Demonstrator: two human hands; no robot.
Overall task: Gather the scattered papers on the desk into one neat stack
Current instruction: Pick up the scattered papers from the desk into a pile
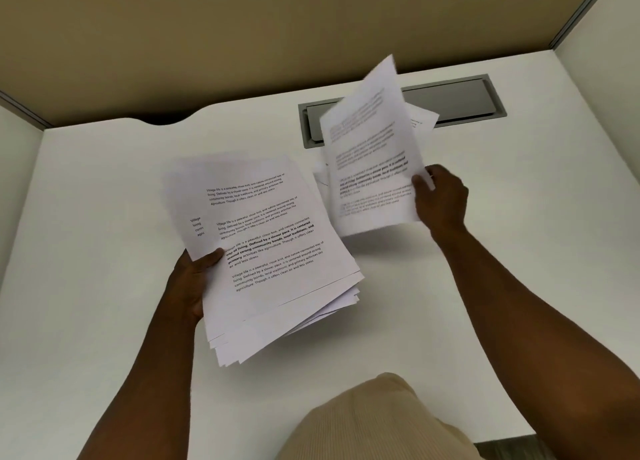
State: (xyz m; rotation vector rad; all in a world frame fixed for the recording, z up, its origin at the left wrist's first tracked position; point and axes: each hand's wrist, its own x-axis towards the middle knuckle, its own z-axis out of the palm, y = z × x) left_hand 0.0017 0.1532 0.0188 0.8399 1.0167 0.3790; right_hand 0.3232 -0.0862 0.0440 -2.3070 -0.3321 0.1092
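My left hand (194, 279) grips a thick, uneven stack of printed papers (270, 272) by its left edge, thumb on top, held above the white desk (104, 217). Its lower edges are fanned out and not aligned. My right hand (441, 196) pinches a single printed sheet (370, 155) by its right edge; the sheet is lifted, tilted and motion-blurred, just right of the stack. Behind that sheet lies another paper (424, 122), partly hidden, resting over the desk's grey hatch. A further white paper edge (320, 174) peeks out under the lifted sheet's left side.
A grey rectangular cable hatch (460, 99) is set into the desk at the back right. Tan partition walls (242, 37) close the desk at the back and both sides. A cable cut-out (162, 118) sits at the back left. My beige-clothed body (374, 421) is at the near edge.
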